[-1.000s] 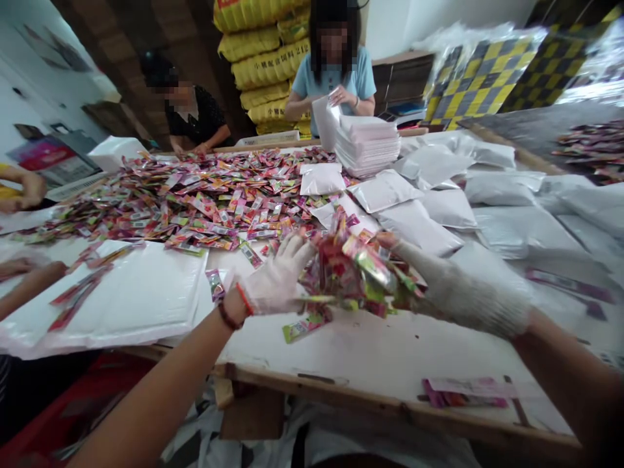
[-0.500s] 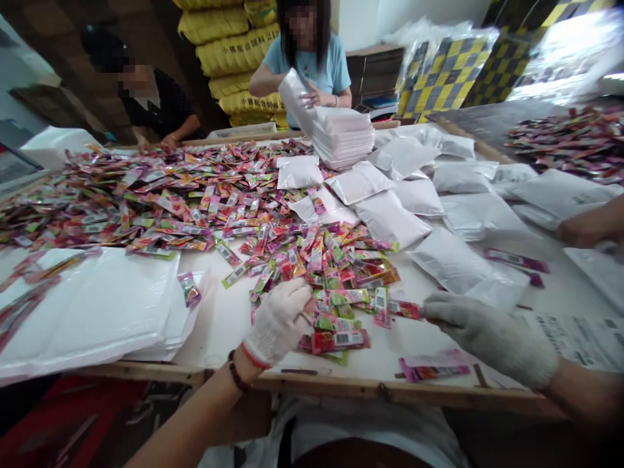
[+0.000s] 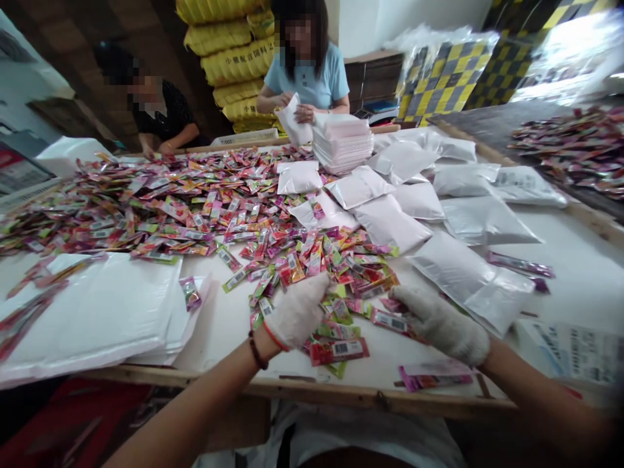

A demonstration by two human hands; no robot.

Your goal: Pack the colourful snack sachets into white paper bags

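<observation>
My left hand [image 3: 298, 311], in a white glove with a red cuff edge, lies over the near edge of a loose pile of colourful sachets [image 3: 312, 257]. Its fingers are bent, with the tips among the sachets, and what they hold is hidden. My right hand [image 3: 441, 325], in a greyish glove, reaches in from the right, its fingertips at the pile's right side beside a red sachet [image 3: 390, 321]. Whether it grips one cannot be made out. Another red sachet [image 3: 340, 351] lies just below my left hand.
Flat white mailers [image 3: 107, 305] lie at the left, filled white packages [image 3: 470, 276] at the right. A large sachet heap [image 3: 146, 201] covers the far left. Across the table [image 3: 312, 388], one person handles a mailer by a stack [image 3: 344, 143]; another works at the far left.
My left hand has shifted right and slightly up over the pile. My right hand has moved left towards it. The hand at the right edge is gone, and the person opposite has lowered a mailer.
</observation>
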